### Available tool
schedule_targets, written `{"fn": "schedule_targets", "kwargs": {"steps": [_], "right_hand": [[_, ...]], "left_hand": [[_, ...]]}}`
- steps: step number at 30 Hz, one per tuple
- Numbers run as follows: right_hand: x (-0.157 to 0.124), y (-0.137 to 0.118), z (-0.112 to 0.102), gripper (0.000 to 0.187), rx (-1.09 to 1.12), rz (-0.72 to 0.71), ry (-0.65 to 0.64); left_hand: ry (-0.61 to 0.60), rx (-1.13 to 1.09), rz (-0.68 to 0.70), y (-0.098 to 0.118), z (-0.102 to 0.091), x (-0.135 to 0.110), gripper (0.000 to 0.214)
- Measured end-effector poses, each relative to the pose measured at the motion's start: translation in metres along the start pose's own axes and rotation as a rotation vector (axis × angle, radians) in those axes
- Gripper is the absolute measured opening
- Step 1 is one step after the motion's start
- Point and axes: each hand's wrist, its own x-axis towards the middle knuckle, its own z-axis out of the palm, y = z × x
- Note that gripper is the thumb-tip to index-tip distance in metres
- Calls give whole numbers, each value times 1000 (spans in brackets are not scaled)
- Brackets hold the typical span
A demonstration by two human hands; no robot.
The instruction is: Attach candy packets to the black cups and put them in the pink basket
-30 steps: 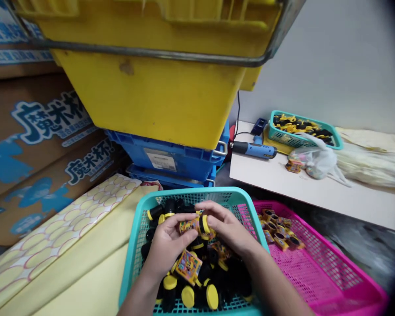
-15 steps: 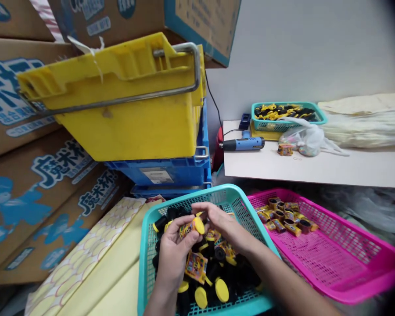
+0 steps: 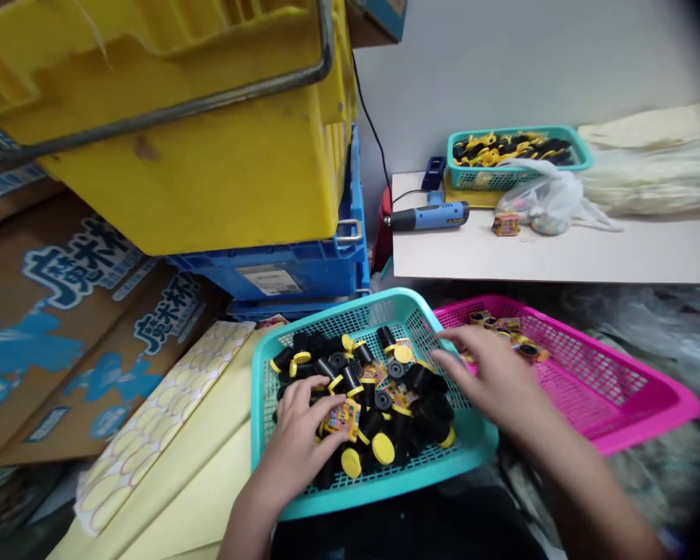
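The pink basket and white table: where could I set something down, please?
Pink basket: bare floor between the printed pieces and its right end. White table: bare front strip before the blue tool and plastic bag. Crowded: the front teal basket, heaped with black-and-yellow pieces.

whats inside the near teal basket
Black cylinders with yellow ends, and colourful printed pieces, one at the left hand. What lies beneath these, and whatever the left hand covers, cannot be seen.

Before me, my basket point(image 3: 257, 420) holds small tubes point(image 3: 353, 381). Right of it lies a tray point(image 3: 595, 389); behind-left, stacked crates point(image 3: 204, 187); left, sheets point(image 3: 195, 439); behind-right, a tabletop point(image 3: 560, 260).
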Motion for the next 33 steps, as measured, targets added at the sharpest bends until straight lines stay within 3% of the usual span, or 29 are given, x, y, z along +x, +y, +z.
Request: {"fn": "schedule_targets", "kwargs": {"steps": [2, 4, 6, 9, 12, 14, 17, 19, 22, 24, 26, 30, 33], "right_hand": [[-3, -31, 25, 26, 122, 13, -311], [-5, -60, 49, 21, 98, 21, -476], [-6, -77, 68, 18, 66, 24, -533], [-4, -79, 80, 19, 37, -77, -580], [2, -71, 74, 29, -60, -271, -583], [7, -68, 64, 30, -59, -324, -531], [14, -72, 50, 27, 140, -342, -469], [17, -79, 45, 23, 394, -268, -472], [21, -88, 48, 31, 841, -3, -551], [23, -92, 54, 39, 1039, 155, -555], [24, -93, 58, 44, 1100, 213, -504], [28, -94, 57, 39, 858, 70, -438], [35, -95, 51, 36, 667, -28, -412]], "left_hand": [[22, 35, -14, -1, 6, 0, 21], [31, 28, -29, 0, 10, 1, 19], [55, -4, -39, 0, 12, 3, 26], [146, -89, -40, -3, 13, 6, 33], [279, -228, -33, -3, 13, 9, 15], [368, -304, -16, 0, 10, 12, 12], [501, -411, -35, 9, 5, 14, 10], [603, -589, -106, 17, 7, 16, 10], [722, -1062, -259, 29, 17, 20, 18], [702, -1324, -349, 36, 24, 21, 24], [610, -1438, -395, 40, 28, 21, 26], [566, -1455, -321, 43, 18, 23, 33], [555, -1370, -291, 39, 4, 31, 56]]}}
